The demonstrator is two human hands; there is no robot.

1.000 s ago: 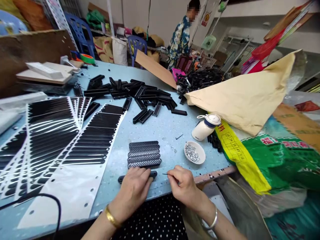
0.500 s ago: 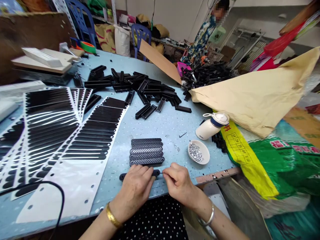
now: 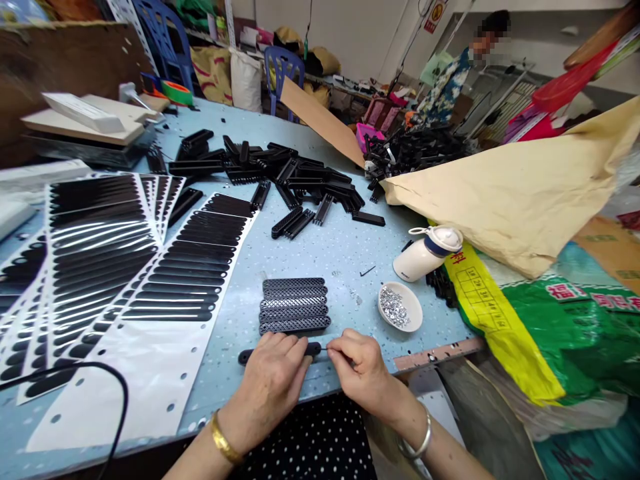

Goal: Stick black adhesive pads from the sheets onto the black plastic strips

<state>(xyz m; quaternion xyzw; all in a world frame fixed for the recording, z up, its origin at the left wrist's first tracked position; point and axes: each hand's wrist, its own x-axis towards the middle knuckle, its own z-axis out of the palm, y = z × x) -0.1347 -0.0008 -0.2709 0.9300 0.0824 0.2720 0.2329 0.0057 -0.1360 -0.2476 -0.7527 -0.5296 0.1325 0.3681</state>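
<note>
My left hand (image 3: 276, 373) presses a black bar (image 3: 245, 357) on the blue table near its front edge, fingers wrapped over its middle. My right hand (image 3: 357, 363) pinches a thin dark tool (image 3: 325, 349) whose tip meets the bar's right end. Just behind lie several black patterned bars (image 3: 294, 303) side by side. To the right is a white bowl (image 3: 411, 310) of small silvery pieces (image 3: 393, 307). A small bent metal key (image 3: 367, 271) lies on the table behind my right hand.
Black-striped sheets (image 3: 175, 273) cover the left side. Loose black parts (image 3: 295, 173) are heaped at the back. A white bottle (image 3: 423, 257) stands beyond the bowl, beside brown paper (image 3: 515, 193). A person (image 3: 445, 83) is at the back right.
The person in the background has moved to the right. The view has shifted slightly. My hands keep almost the same grip and place.
</note>
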